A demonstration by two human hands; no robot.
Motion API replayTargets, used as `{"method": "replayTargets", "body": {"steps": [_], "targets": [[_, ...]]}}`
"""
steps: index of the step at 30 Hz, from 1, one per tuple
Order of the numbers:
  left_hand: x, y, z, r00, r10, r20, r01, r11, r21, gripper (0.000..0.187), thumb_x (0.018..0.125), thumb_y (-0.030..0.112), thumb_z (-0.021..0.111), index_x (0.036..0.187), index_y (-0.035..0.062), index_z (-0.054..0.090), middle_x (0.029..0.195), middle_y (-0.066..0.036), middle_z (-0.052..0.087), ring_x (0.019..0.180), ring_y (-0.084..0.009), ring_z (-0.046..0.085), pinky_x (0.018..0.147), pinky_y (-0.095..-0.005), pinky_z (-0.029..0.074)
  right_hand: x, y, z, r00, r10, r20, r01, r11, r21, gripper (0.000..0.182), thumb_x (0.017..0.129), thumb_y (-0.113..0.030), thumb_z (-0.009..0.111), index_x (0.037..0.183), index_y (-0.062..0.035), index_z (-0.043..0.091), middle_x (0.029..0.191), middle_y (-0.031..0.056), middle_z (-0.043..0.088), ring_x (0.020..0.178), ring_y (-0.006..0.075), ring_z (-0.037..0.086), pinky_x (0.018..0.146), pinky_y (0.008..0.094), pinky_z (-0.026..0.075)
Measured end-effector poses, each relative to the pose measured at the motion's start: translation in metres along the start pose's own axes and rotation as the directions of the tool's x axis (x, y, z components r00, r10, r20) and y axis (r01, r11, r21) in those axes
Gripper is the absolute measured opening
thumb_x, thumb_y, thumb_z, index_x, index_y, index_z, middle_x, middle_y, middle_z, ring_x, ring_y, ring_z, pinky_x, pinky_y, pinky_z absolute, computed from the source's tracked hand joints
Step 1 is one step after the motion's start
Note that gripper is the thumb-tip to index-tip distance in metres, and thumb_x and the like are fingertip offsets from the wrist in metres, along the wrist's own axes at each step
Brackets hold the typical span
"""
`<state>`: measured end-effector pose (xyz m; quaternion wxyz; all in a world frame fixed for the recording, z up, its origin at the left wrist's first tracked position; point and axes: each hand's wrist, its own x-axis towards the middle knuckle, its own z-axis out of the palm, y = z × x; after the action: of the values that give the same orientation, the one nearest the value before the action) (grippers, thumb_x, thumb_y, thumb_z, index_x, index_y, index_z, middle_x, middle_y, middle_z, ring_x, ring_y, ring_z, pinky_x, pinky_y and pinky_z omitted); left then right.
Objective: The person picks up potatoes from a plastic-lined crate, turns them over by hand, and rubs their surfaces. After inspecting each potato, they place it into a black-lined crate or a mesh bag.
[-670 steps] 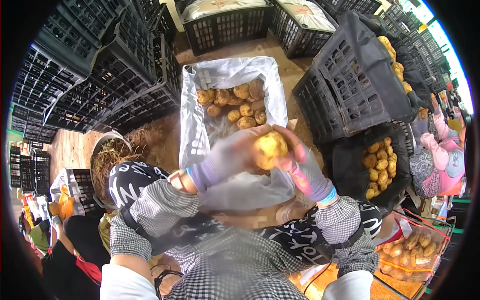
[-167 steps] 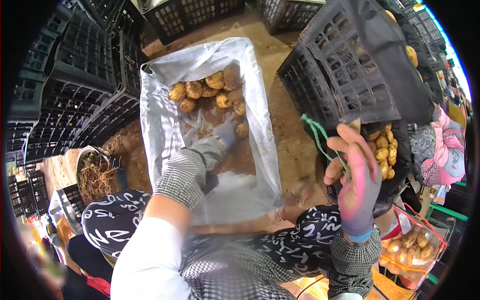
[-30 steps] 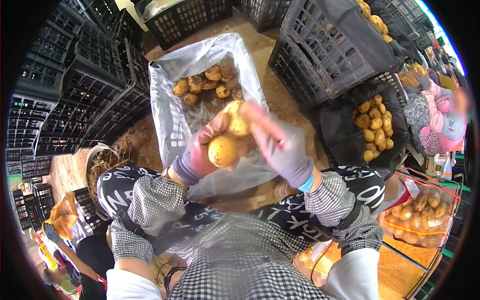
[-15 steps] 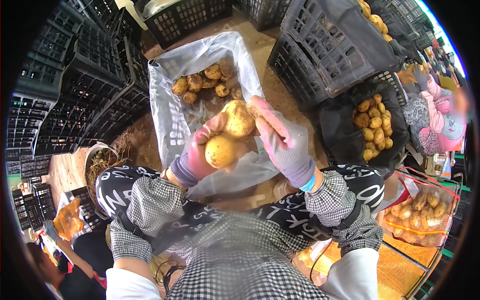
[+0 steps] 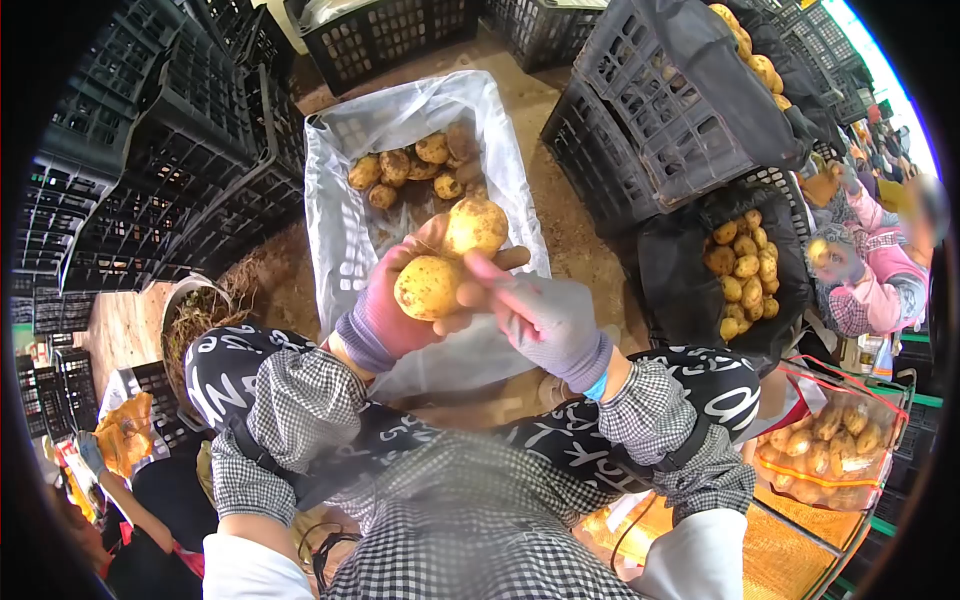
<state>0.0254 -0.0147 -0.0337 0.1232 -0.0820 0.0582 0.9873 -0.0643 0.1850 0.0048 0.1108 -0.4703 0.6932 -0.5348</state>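
My left hand [image 5: 385,305], in a pink and grey glove, is closed around two potatoes. One dirt-speckled yellow potato [image 5: 428,288] lies in the palm, and another potato [image 5: 476,226] sits just beyond it, near the fingertips. My right hand [image 5: 555,320], gloved in the same kind, has its fingers bent together, their soiled tips against the right side of the nearer potato. Whether something small is pinched there is hidden. Both hands are above a black crate with a clear plastic liner [image 5: 335,210], where several soil-covered potatoes [image 5: 395,165] lie at the far end.
Stacked black crates [image 5: 200,150] rise on the left. More stacked crates [image 5: 640,110] stand at right, beside a dark-lined crate of potatoes [image 5: 745,265]. A bucket [image 5: 185,300] with dry plant matter is by my left knee. A co-worker in pink [image 5: 885,265] sits at far right.
My right hand has come down and left, from beside the farther potato to the nearer one. The nearer potato has shifted slightly up and left in the left hand.
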Motion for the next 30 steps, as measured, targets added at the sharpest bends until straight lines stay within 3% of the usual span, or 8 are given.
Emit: {"method": "replayTargets", "body": {"steps": [3,7,10,15,19,22,28,30], "targets": [[-0.007,0.008,0.018,0.995,0.078,-0.063,-0.039,0.88,0.474,0.059,0.096,0.05,0.05,0.138,0.0082,0.045,0.119,-0.013,0.061,0.086,-0.0231,0.063,0.052,-0.035,0.053,0.005,0.015,-0.005,0.957,0.034,-0.287,-0.01,0.996,0.088,0.049,0.087,0.009,0.055,0.136,-0.0018,0.058,0.105,0.0108,0.07,0.072,0.0109,0.061,0.067,0.0245,0.051],[-0.001,-0.007,0.028,0.944,0.294,-0.15,-0.045,0.565,0.824,0.07,0.098,0.052,0.054,0.147,0.0052,0.035,0.12,-0.015,0.06,0.087,-0.018,0.066,0.068,-0.0314,0.059,0.019,0.01,-0.02,0.878,0.475,-0.06,-0.42,0.825,0.378,0.059,0.1,-0.036,0.058,0.144,0.0018,0.046,0.101,0.0063,0.064,0.067,0.0071,0.058,0.055,0.0227,0.049],[0.002,-0.012,0.066,0.969,0.243,0.047,-0.164,0.486,0.858,0.074,0.094,0.041,0.067,0.147,0.0016,0.033,0.122,-0.012,0.059,0.096,-0.0174,0.064,0.08,-0.0306,0.056,0.014,0.009,-0.004,0.833,0.517,0.195,-0.537,0.674,0.507,0.065,0.096,-0.034,0.065,0.146,0.0009,0.041,0.112,0.0057,0.062,0.083,0.0093,0.064,0.062,0.0232,0.053],[-0.002,-0.012,0.042,0.945,0.328,0.007,-0.056,0.141,0.988,0.087,0.094,0.044,0.066,0.155,0.0026,0.02,0.13,-0.014,0.055,0.098,-0.0151,0.061,0.077,-0.0277,0.055,0.02,0.003,-0.008,0.879,0.458,0.134,-0.443,0.68,0.585,0.068,0.09,-0.027,0.073,0.143,0.0007,0.041,0.123,0.0061,0.056,0.104,0.0106,0.059,0.079,0.0246,0.054],[-0.006,0.004,0.055,0.991,0.126,-0.051,-0.026,0.542,0.84,0.085,0.095,0.048,0.063,0.154,0.0021,0.023,0.135,-0.016,0.054,0.108,-0.0187,0.062,0.082,-0.0294,0.057,0.018,0.014,-0.011,0.911,0.397,0.11,-0.398,0.78,0.484,0.074,0.088,-0.029,0.075,0.144,0.0011,0.037,0.13,0.0079,0.052,0.113,0.0138,0.056,0.09,0.0275,0.052],[-0.007,0.013,0.064,0.994,0.106,-0.013,-0.067,0.71,0.701,0.067,0.099,0.031,0.062,0.152,0.0031,0.031,0.137,-0.015,0.053,0.118,-0.02,0.059,0.098,-0.031,0.051,0.019,-0.001,-0.013,0.849,0.469,0.242,-0.483,0.506,0.715,0.084,0.086,-0.034,0.076,0.147,0.0012,0.031,0.133,0.0092,0.049,0.116,0.0172,0.055,0.095,0.0314,0.051],[-0.01,-0.002,0.072,0.947,0.316,0.062,0.001,-0.195,0.981,0.059,0.098,0.035,0.063,0.145,0.0043,0.046,0.126,-0.008,0.059,0.106,-0.0141,0.06,0.092,-0.0297,0.052,0.018,0.0,-0.005,0.902,0.325,0.284,-0.414,0.469,0.78,0.068,0.091,-0.028,0.067,0.143,0.0028,0.037,0.134,0.0109,0.052,0.124,0.0216,0.052,0.108,0.0371,0.04],[-0.01,-0.001,0.067,0.93,0.352,0.101,-0.031,-0.198,0.98,0.051,0.099,0.034,0.062,0.138,0.0031,0.053,0.121,-0.006,0.062,0.102,-0.013,0.061,0.09,-0.0285,0.051,0.023,-0.004,-0.005,0.923,0.206,0.327,-0.385,0.451,0.805,0.068,0.091,-0.028,0.067,0.144,0.0022,0.036,0.134,0.0119,0.052,0.124,0.0221,0.052,0.109,0.0386,0.039]]}}
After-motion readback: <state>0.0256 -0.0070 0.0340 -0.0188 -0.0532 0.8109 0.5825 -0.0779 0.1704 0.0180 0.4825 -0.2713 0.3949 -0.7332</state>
